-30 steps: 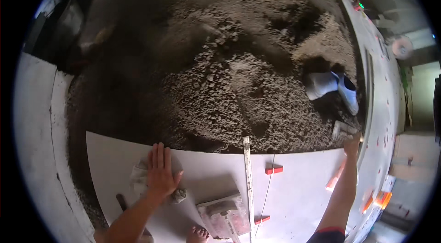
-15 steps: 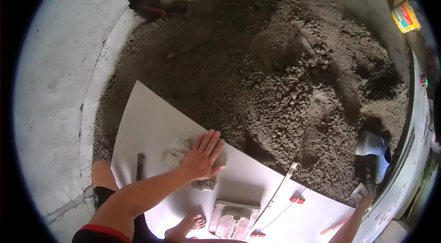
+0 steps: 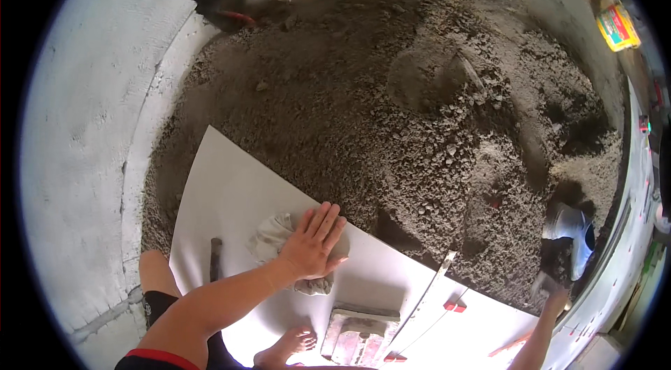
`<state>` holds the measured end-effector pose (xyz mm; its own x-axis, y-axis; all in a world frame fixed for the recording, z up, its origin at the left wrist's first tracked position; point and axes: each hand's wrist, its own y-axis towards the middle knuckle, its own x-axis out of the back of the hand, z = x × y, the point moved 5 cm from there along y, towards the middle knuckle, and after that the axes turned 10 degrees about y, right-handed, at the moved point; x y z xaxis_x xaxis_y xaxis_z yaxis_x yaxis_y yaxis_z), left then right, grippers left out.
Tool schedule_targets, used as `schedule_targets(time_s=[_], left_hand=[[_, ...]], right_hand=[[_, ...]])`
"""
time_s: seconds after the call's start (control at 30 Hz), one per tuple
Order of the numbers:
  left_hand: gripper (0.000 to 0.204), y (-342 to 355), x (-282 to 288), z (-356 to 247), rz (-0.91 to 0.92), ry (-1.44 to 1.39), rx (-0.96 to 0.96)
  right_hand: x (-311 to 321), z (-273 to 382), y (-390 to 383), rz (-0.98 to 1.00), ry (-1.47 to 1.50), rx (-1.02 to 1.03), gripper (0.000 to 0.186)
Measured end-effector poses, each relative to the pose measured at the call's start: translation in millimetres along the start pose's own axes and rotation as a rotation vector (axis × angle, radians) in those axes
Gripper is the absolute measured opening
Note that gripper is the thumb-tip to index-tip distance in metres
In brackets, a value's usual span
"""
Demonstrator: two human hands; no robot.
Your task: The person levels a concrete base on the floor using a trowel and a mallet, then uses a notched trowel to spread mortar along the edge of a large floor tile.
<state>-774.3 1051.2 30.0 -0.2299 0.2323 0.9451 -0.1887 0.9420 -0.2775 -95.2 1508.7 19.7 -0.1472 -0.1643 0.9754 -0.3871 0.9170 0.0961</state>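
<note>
Head view: my left hand (image 3: 312, 243) lies flat and open, fingers spread, palm pressing a crumpled grey rag (image 3: 279, 244) onto the large white tile (image 3: 231, 195); the rag sits near the tile's far edge, just beside the bed of coarse grey mortar (image 3: 391, 125). My right hand (image 3: 557, 300) reaches to the tile's right end, at the frame's rim; I cannot tell its grip. A grey float (image 3: 360, 334) rests on the tile near my bare foot (image 3: 285, 350).
</note>
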Motion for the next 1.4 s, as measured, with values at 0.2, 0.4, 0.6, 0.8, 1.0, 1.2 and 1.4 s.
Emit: schedule_targets(time_s=[0.2,0.4,0.6,0.8,1.0,1.2,1.4], left_hand=[[0.081,-2,-1,0,-0.04,-0.033,0.006],[0.078,-4,4,4,-0.094,-0.075,0.008],[0.075,-7,10,9,-0.152,-0.112,0.013],[0.07,-11,13,14,-0.172,-0.172,0.038],[0.07,-9,6,9,-0.271,-0.237,0.074],[0.07,-9,14,-9,-0.288,-0.184,0.072],[0.077,-18,6,-10,-0.361,-0.376,0.1]], right_hand=[[104,213,32,0.285,-0.06,0.273,0.019],[206,461,45,0.269,0.21,0.543,0.017],[195,521,76,0.386,0.564,0.582,0.029],[217,489,83,0.793,0.226,0.285,0.037],[204,623,84,0.704,0.202,0.491,0.027],[184,668,84,0.786,0.587,0.295,0.017],[189,655,57,0.573,0.812,0.442,0.011]])
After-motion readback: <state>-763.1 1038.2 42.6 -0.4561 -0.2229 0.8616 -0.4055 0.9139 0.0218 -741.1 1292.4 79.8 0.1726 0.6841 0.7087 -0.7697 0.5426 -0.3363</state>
